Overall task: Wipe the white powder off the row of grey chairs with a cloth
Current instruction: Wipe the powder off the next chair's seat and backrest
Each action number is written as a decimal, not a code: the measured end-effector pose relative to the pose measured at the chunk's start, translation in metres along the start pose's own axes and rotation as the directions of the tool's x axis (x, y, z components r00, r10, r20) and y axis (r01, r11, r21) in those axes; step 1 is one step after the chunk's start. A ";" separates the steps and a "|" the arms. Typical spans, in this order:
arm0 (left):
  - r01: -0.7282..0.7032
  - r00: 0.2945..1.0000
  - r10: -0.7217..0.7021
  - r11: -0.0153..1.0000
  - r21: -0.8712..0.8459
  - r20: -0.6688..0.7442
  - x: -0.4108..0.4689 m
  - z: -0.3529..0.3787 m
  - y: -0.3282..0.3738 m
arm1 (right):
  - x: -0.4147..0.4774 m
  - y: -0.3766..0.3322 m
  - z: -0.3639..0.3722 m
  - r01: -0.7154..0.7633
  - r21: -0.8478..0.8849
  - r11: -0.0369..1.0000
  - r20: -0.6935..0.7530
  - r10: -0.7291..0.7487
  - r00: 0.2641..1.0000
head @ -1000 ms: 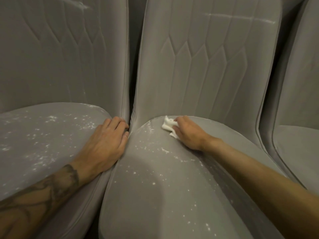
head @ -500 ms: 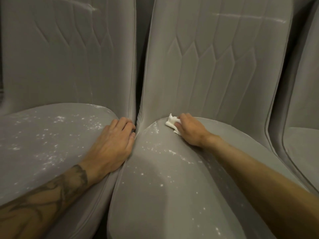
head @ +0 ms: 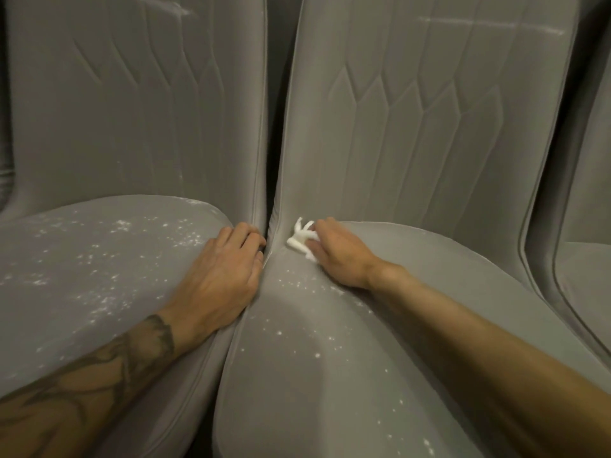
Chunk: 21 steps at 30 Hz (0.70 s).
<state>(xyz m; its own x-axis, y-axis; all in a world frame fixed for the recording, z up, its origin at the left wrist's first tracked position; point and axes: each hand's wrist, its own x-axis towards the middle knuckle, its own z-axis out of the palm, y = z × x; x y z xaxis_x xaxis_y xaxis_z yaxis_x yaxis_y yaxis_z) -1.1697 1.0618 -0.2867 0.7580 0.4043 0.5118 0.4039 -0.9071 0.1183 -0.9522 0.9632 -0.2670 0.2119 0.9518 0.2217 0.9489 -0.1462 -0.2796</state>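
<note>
Grey padded chairs stand side by side. The middle chair's seat (head: pixel 330 375) carries white powder specks on its left half; its right half looks clean. My right hand (head: pixel 340 256) presses a small crumpled white cloth (head: pixel 299 241) onto the seat's back left corner, beside the backrest. The left chair's seat (head: pixel 82 276) is dotted with white powder. My left hand (head: pixel 224 279) lies flat on that seat's right edge, fingertips at the gap between the two chairs, holding nothing.
Both backrests carry faint white streaks near the top, on the left chair (head: pixel 180 8) and the middle chair (head: pixel 489 24). A third grey chair (head: pixel 585 292) shows at the right edge. A narrow dark gap (head: pixel 272 160) separates the left and middle backrests.
My right hand has slid the cloth leftward along the back of the middle seat into its left corner. The view has shifted slightly; the left hand stays on the seat edge.
</note>
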 end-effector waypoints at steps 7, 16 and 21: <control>-0.035 0.999 0.035 0.999 0.029 -0.004 -0.002 0.000 -0.002 | 0.009 0.007 -0.008 0.031 -0.027 0.999 0.074 -0.029 0.997; -0.014 1.000 0.014 1.000 -0.020 -0.008 -0.001 0.004 -0.005 | -0.012 -0.015 -0.005 0.198 0.068 0.978 0.093 -0.204 0.975; 0.019 1.000 -0.020 0.998 -0.061 -0.009 -0.001 0.003 -0.004 | 0.015 -0.008 -0.003 0.024 -0.023 0.999 0.035 -0.023 0.999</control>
<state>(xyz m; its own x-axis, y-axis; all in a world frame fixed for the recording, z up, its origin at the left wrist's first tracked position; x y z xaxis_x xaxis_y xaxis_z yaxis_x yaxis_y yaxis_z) -1.1705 1.0654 -0.2898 0.7452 0.4214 0.5169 0.3866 -0.9045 0.1800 -0.9564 0.9774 -0.2584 0.1814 0.9639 0.1948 0.9588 -0.1293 -0.2529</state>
